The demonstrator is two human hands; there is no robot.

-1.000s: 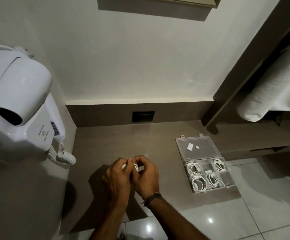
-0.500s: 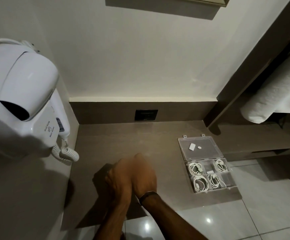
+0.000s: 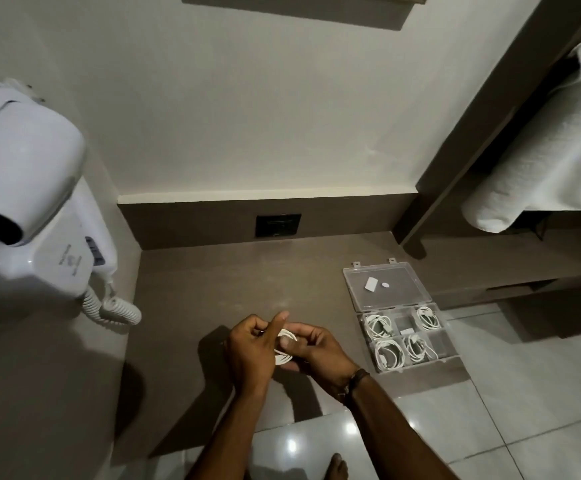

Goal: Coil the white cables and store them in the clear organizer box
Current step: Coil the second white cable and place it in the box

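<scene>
Both hands meet over the brown counter, low in the middle of the head view. My left hand (image 3: 251,351) and my right hand (image 3: 317,351) together hold a small coil of white cable (image 3: 285,348), which shows between the fingers; my left thumb points up. To the right the clear organizer box (image 3: 447,344) lies open with its lid (image 3: 389,285) folded back. Several of its compartments hold coiled white cables (image 3: 381,325). The near right compartment looks empty.
A white wall-mounted hair dryer (image 3: 29,209) with a curly cord (image 3: 116,308) juts out on the left. A dark socket plate (image 3: 278,225) sits in the back panel. White towels (image 3: 538,157) hang over a shelf on the right. Tiled floor lies below the counter edge.
The hands have parted a little, so the cable coil shows again after being hidden half a second ago. The coil looks more fully wound. The camera has shifted slightly.
</scene>
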